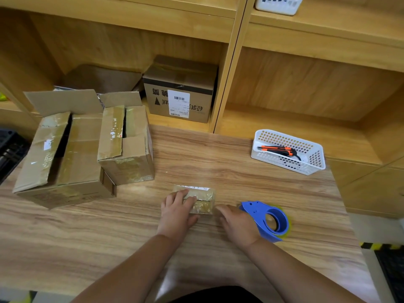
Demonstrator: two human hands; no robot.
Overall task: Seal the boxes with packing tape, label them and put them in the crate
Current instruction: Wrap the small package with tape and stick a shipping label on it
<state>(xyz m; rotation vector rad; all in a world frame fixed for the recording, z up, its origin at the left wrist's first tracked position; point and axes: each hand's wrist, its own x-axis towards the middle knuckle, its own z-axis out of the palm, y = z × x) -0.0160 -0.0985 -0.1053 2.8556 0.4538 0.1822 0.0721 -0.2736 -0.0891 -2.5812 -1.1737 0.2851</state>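
Box (202, 205) looking light, stiff, tape-slick; gripping side edges likely working best. Left hand (177, 215) pressing flat on top, unclenched; right hand (238, 226) lying beside tape dispenser (271, 219), grip unclear.

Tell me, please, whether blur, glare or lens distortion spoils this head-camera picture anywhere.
In the head view, the right hand and the tape dispenser look smeared by motion; a pale glare patch sits on the table near the bottom edge; the taped top of the small box glints; the wide lens tilts the shelf post.
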